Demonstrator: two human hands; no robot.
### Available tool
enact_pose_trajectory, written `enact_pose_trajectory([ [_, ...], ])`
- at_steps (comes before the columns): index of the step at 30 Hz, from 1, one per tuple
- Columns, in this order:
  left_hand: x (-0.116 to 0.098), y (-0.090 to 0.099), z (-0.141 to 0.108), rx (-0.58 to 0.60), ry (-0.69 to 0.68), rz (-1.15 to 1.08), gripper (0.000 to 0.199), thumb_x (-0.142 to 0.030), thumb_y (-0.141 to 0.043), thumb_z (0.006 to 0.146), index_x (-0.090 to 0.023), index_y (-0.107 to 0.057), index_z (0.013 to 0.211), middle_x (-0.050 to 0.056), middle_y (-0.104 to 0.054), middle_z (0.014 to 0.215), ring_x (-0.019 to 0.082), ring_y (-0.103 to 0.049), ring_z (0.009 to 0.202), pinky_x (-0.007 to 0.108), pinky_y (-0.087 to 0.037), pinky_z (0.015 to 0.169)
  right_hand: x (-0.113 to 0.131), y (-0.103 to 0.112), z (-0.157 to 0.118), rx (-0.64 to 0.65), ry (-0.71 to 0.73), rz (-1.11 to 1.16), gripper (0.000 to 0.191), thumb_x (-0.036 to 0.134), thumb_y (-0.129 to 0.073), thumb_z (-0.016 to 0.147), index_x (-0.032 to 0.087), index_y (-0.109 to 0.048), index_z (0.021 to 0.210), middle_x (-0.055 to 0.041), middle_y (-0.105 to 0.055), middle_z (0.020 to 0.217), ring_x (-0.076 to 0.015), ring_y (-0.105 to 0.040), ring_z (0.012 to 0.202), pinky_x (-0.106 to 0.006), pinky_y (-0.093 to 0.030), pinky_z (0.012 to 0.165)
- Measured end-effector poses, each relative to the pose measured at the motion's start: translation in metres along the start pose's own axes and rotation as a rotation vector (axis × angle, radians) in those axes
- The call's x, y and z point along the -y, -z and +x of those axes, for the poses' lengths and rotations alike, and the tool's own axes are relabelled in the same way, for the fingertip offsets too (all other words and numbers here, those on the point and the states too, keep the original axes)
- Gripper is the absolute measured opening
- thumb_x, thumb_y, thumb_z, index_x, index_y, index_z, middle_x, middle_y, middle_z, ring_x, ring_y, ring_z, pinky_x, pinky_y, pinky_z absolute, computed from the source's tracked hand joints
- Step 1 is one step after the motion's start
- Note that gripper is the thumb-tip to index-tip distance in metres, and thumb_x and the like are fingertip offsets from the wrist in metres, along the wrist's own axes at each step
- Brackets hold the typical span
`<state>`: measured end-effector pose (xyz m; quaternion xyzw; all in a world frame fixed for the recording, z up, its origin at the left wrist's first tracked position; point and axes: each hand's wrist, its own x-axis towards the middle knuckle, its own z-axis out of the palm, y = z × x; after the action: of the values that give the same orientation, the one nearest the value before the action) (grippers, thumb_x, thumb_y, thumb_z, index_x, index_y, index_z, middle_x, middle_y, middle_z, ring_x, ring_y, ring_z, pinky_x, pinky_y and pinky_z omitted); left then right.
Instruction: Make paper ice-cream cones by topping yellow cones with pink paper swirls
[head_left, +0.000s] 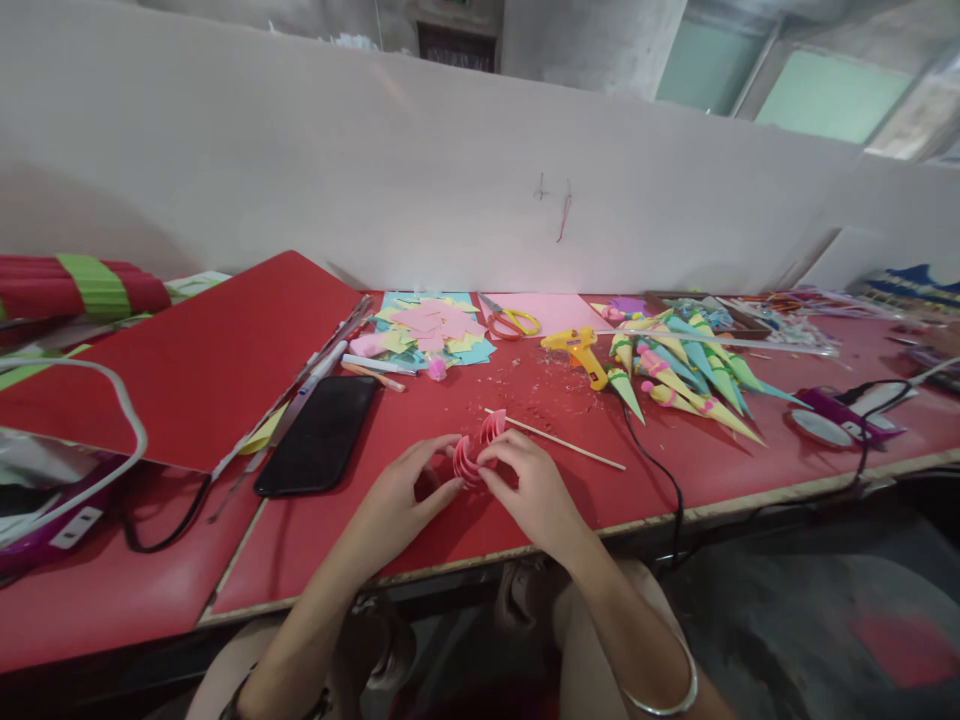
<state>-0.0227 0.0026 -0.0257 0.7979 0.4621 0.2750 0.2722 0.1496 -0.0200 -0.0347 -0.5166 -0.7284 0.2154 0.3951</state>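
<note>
Above the front part of the red table, a pink curled paper strip, ridged like a spiral or accordion, lies between my hands. My left hand pinches its left side between thumb and fingers. On the other side, my right hand grips the strip with thumb and forefinger; part of the paper is hidden behind those fingers. Just beyond my right hand, a thin wooden stick lies on the table. A yellow glue gun rests farther back to the right, its black cord running off the front edge.
A black phone lies left of my hands, by a large red sheet. Behind are paper scraps and scissors. Several paper cones are heaped right, near a purple device. A white partition stands behind.
</note>
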Motion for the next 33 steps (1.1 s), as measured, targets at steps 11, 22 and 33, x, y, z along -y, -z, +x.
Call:
enact_pose_trajectory([
  [11, 0.0, -0.001, 0.0, 0.041, 0.01, -0.013, 0.03, -0.023, -0.043, 0.078, -0.019, -0.054, 0.106, 0.007, -0.064, 0.102, 0.017, -0.062, 0.084, 0.029, -0.048, 0.078, 0.0, -0.001, -0.001, 0.001, 0.006, -0.005, 0.011, 0.014, -0.05, 0.079, 0.021, -0.06, 0.08, -0.0026, -0.057, 0.085, -0.0161, -0.056, 0.082, -0.028, -0.042, 0.076],
  [22, 0.001, 0.0, -0.001, 0.003, 0.008, 0.223, 0.022, -0.021, -0.041, 0.077, -0.019, -0.06, 0.088, 0.006, -0.067, 0.089, 0.019, -0.062, 0.081, 0.027, -0.047, 0.072, 0.005, 0.002, -0.002, 0.042, 0.039, -0.043, 0.012, 0.015, -0.049, 0.081, 0.021, -0.059, 0.083, -0.0027, -0.055, 0.088, -0.0144, -0.055, 0.082, -0.025, -0.042, 0.074],
  [33, -0.004, -0.002, -0.004, 0.057, 0.04, 0.481, 0.027, -0.026, -0.034, 0.084, -0.02, -0.059, 0.078, 0.006, -0.066, 0.08, 0.018, -0.062, 0.074, 0.024, -0.042, 0.062, 0.014, 0.001, -0.003, 0.073, 0.232, -0.42, 0.019, 0.02, -0.042, 0.087, 0.019, -0.06, 0.081, -0.0055, -0.053, 0.089, -0.0154, -0.055, 0.079, -0.024, -0.043, 0.062],
])
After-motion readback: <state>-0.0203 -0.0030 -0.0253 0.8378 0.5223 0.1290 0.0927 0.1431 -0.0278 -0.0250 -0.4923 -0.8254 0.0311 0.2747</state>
